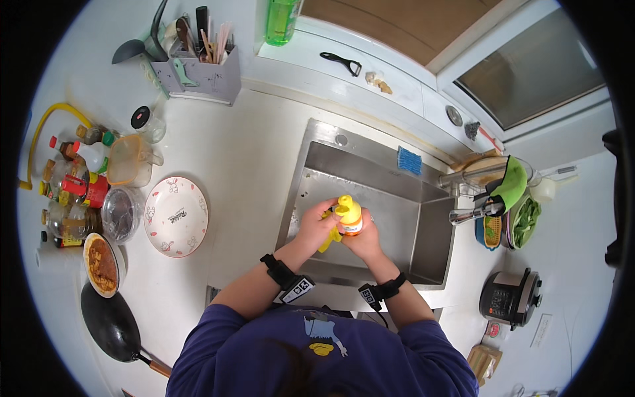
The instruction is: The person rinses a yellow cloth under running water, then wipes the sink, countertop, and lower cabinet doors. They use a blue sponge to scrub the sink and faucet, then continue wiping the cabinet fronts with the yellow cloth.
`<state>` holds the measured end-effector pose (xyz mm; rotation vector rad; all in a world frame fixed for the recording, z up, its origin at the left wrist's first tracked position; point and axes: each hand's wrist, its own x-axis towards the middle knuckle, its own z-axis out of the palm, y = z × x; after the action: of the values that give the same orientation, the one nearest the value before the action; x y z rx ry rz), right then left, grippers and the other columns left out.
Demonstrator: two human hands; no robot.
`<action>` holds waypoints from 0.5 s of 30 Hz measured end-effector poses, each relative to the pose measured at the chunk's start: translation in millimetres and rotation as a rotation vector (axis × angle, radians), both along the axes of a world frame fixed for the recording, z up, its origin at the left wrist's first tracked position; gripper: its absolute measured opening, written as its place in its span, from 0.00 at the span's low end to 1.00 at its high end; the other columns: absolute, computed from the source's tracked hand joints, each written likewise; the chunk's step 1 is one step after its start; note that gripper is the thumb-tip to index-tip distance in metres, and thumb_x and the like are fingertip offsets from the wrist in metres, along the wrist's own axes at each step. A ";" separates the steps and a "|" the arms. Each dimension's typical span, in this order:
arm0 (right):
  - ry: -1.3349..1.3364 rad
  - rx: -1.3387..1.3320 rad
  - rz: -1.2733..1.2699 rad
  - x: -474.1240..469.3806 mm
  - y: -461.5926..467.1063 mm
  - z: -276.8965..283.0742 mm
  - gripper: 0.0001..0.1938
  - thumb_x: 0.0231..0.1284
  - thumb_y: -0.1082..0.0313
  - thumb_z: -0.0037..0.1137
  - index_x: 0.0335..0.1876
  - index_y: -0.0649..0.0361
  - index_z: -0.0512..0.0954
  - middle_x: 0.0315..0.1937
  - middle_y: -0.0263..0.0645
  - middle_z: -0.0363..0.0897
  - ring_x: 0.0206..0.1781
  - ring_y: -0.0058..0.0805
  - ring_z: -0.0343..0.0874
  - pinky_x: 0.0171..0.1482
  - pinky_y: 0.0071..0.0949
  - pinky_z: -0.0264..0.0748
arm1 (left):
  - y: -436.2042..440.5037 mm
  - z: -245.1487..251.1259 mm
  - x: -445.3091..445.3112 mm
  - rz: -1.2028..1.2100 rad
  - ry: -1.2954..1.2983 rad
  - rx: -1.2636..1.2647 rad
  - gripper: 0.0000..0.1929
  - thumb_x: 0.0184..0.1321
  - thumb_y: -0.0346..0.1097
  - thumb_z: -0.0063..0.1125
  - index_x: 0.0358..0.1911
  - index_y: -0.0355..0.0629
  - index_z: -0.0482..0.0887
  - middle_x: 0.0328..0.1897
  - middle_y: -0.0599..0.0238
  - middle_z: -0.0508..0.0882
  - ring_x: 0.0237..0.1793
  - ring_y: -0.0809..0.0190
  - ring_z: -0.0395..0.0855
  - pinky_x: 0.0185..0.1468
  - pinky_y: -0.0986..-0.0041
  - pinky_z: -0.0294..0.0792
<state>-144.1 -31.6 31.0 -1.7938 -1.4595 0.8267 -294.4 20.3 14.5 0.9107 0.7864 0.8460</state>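
Over the sink [431, 243], both hands meet around a small bottle [351, 223] with a yellow top and an orange lower part. My right hand [364, 240] grips its body from the right. My left hand [313, 226] is at its left side, with the fingers near the yellow cap. A piece of soft-looking yellow material, perhaps a cloth [329, 241], hangs from my left hand beneath the bottle. The bottle's lower end is largely covered by the hands. Small dark scraps lie on the left part of the sink floor.
A blue scouring pad [410, 160] rests on the sink's back rim. The faucet [474, 213] juts in from the right. Left on the counter stand a rabbit-patterned plate [176, 233], a bowl of food [102, 263], a wok [110, 322] and several bottles. A rice cooker [508, 297] stands right.
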 end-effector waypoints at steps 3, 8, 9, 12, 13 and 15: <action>0.067 -0.104 -0.062 7.2 -8.7 8.7 0.25 0.38 0.77 0.63 0.47 0.58 0.68 0.40 0.41 0.80 0.46 0.38 0.82 0.47 0.33 0.76 | -2.0 1.6 9.1 0.020 0.043 0.066 0.21 0.65 0.41 0.59 0.55 0.33 0.79 0.41 0.62 0.86 0.38 0.69 0.82 0.44 0.77 0.73; 0.062 -0.184 -0.086 18.3 -18.1 23.9 0.27 0.36 0.77 0.61 0.49 0.57 0.68 0.40 0.36 0.78 0.45 0.29 0.79 0.48 0.30 0.75 | -7.9 20.3 14.1 -0.041 -0.002 0.099 0.22 0.65 0.44 0.60 0.52 0.31 0.80 0.36 0.64 0.86 0.34 0.71 0.81 0.40 0.78 0.74; 0.073 -0.196 -0.083 19.4 -20.1 26.0 0.27 0.36 0.76 0.61 0.49 0.57 0.69 0.40 0.36 0.78 0.45 0.29 0.79 0.48 0.30 0.75 | -9.1 23.9 15.3 -0.037 -0.018 0.080 0.22 0.64 0.44 0.61 0.51 0.31 0.80 0.35 0.64 0.86 0.33 0.72 0.81 0.39 0.78 0.74; 0.074 -0.193 -0.091 20.8 -25.4 29.0 0.26 0.35 0.76 0.62 0.48 0.57 0.69 0.41 0.37 0.78 0.45 0.30 0.79 0.49 0.30 0.75 | -8.2 31.4 16.6 -0.016 -0.075 0.040 0.21 0.64 0.44 0.61 0.49 0.31 0.81 0.33 0.64 0.85 0.31 0.72 0.81 0.37 0.79 0.73; 0.049 -0.205 -0.106 20.7 -27.0 28.9 0.26 0.35 0.77 0.62 0.48 0.57 0.69 0.41 0.37 0.78 0.45 0.31 0.80 0.49 0.30 0.75 | -7.0 33.1 15.8 -0.019 -0.070 0.016 0.20 0.64 0.44 0.61 0.49 0.31 0.82 0.32 0.64 0.85 0.31 0.71 0.81 0.36 0.79 0.73; 0.004 -0.196 -0.113 19.9 -29.2 27.4 0.26 0.35 0.78 0.61 0.48 0.57 0.69 0.42 0.37 0.79 0.46 0.32 0.80 0.49 0.29 0.75 | -6.1 36.5 14.2 -0.023 -0.099 -0.043 0.19 0.64 0.44 0.61 0.47 0.32 0.83 0.31 0.65 0.85 0.30 0.70 0.81 0.35 0.78 0.73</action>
<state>-124.2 -60.8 58.4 -1.9983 -1.2989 0.9413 -280.2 14.2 50.9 0.8325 0.7046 0.8445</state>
